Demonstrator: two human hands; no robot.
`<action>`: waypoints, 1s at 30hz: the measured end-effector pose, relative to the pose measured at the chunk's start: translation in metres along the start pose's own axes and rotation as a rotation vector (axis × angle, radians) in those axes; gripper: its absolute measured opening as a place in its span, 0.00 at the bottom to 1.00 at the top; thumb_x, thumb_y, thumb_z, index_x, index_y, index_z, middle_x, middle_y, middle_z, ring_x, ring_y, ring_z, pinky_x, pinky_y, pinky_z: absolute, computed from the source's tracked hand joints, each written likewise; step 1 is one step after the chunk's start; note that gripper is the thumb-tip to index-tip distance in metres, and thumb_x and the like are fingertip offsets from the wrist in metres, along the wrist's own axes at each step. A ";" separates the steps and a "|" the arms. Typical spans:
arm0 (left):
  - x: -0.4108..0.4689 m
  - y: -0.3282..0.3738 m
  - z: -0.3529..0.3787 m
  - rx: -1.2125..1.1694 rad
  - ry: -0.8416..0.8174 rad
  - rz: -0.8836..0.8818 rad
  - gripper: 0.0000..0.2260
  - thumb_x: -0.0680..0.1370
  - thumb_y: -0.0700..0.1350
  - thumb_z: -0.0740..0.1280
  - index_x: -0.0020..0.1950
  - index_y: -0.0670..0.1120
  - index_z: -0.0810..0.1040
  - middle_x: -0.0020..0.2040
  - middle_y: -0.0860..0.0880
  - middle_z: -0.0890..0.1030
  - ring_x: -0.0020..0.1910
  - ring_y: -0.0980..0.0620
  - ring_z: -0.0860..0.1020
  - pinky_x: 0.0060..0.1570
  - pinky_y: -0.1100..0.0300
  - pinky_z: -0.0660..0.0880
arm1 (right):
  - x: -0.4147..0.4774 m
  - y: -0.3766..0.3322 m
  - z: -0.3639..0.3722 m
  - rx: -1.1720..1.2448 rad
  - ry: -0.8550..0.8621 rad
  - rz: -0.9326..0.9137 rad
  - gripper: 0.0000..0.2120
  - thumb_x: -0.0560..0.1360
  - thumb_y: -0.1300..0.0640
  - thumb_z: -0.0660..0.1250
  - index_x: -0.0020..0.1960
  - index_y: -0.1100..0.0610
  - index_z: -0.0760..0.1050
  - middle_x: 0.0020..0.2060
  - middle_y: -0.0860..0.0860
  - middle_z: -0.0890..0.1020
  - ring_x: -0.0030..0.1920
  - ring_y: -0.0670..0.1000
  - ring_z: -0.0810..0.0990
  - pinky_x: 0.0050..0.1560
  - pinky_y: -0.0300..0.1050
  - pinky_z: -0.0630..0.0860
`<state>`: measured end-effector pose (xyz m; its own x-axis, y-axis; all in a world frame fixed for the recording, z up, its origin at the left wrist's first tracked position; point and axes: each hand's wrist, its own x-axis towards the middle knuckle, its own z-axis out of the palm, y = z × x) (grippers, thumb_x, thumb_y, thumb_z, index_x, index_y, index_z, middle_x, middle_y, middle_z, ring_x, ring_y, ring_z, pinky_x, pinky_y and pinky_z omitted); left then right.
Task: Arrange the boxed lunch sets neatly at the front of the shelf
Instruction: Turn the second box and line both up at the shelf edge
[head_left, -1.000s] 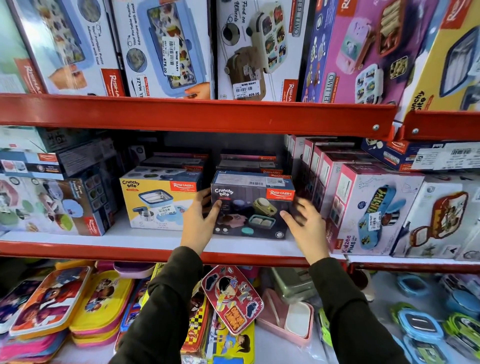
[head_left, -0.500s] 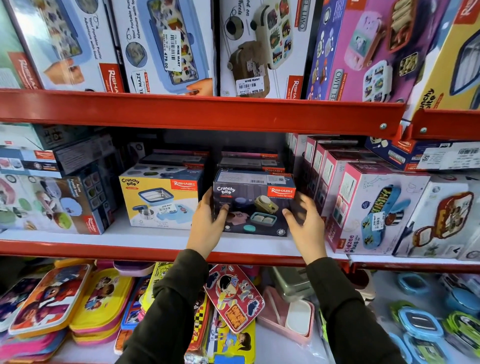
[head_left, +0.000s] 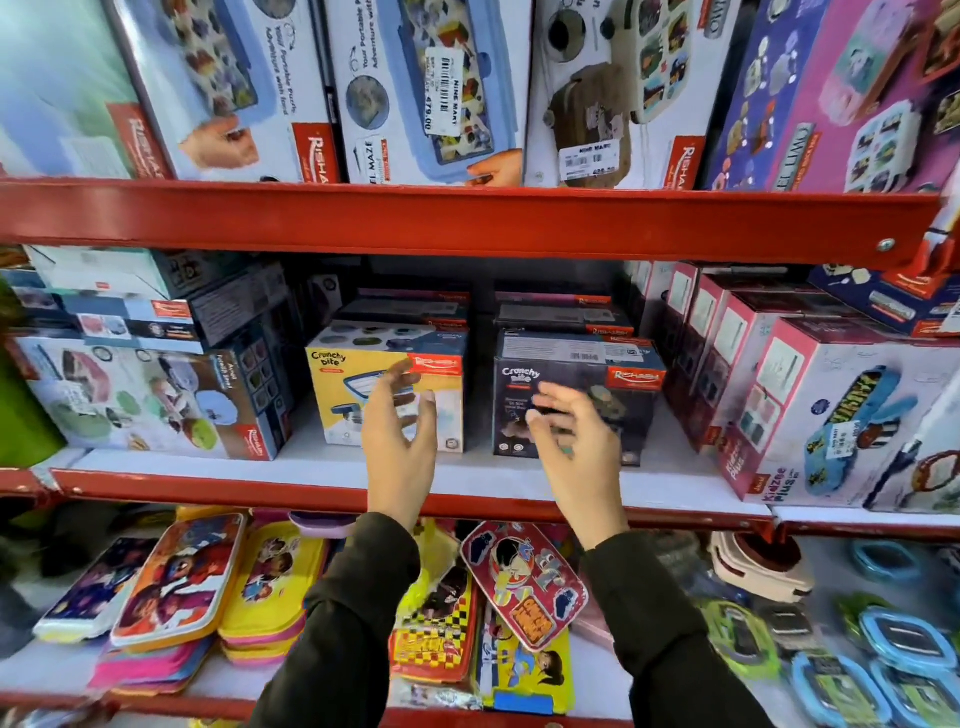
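Note:
Two Crunchy Bite lunch set boxes stand side by side on the middle shelf (head_left: 322, 470): a yellow box (head_left: 343, 395) on the left and a dark navy box (head_left: 631, 410) on the right, both set a little back from the front edge. My left hand (head_left: 400, 431) hovers open in front of the yellow box, fingers spread, holding nothing. My right hand (head_left: 574, 447) is open in front of the navy box and does not grip it. More similar boxes are stacked behind both.
A red shelf beam (head_left: 467, 223) runs overhead. Pink Kidzee Plus boxes (head_left: 810, 415) crowd the right side, a stack of white and blue boxes (head_left: 156, 395) the left. Below lie flat cartoon lunch boxes (head_left: 524, 582) and round blue-lidded containers (head_left: 904, 644).
Both hands have let go of the navy box and pulled back and leftward; the left hand now floats before the yellow box. The navy box stays where it was set.

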<state>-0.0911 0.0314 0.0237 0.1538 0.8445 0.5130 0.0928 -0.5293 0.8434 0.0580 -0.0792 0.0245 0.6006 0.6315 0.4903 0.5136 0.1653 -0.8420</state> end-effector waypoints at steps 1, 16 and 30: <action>0.003 -0.004 -0.007 0.001 0.007 0.003 0.19 0.85 0.46 0.64 0.76 0.49 0.68 0.68 0.50 0.76 0.66 0.51 0.76 0.62 0.58 0.74 | 0.000 -0.002 0.011 -0.015 -0.053 0.023 0.17 0.80 0.58 0.68 0.68 0.56 0.76 0.57 0.45 0.82 0.51 0.37 0.81 0.51 0.26 0.76; 0.061 -0.060 -0.091 0.173 -0.187 -0.294 0.32 0.77 0.59 0.60 0.77 0.43 0.70 0.71 0.38 0.76 0.71 0.37 0.72 0.73 0.43 0.67 | 0.002 -0.009 0.098 -0.269 -0.279 0.260 0.38 0.70 0.46 0.75 0.75 0.54 0.67 0.69 0.54 0.78 0.70 0.56 0.76 0.72 0.52 0.72; 0.053 -0.041 -0.124 -0.051 -0.103 -0.159 0.23 0.86 0.49 0.62 0.81 0.50 0.67 0.73 0.49 0.72 0.70 0.56 0.70 0.72 0.62 0.64 | -0.014 -0.034 0.076 -0.131 -0.131 0.061 0.36 0.67 0.49 0.80 0.73 0.47 0.72 0.61 0.44 0.80 0.60 0.40 0.79 0.64 0.50 0.80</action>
<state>-0.2091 0.1084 0.0360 0.2408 0.9029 0.3560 0.0748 -0.3829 0.9207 -0.0145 -0.0365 0.0289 0.5524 0.7321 0.3987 0.5593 0.0291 -0.8284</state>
